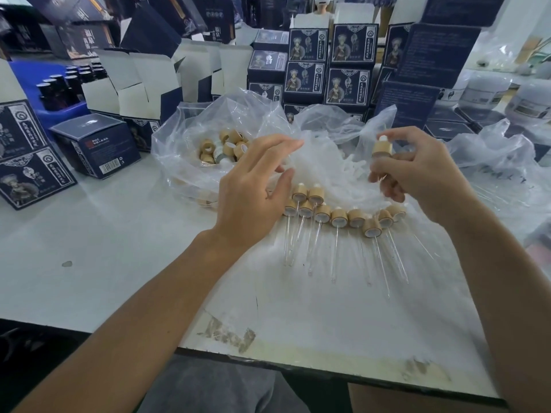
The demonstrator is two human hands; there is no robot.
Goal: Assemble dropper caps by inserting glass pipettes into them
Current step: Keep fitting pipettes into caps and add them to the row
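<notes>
At right of centre, the right hand (417, 171) has its fingers clamped on a cap (381, 149). The left hand (253, 189) hovers mid-frame, fingers apart, above the row of finished droppers (340, 217) on the table (104, 248).

Dark printed boxes (304, 44) stacked behind, dark bottles (59, 87) far left

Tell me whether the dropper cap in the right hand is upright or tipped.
Upright. The right hand pinches the dropper cap with its white bulb on top; a pipette below is not clearly visible.
</notes>
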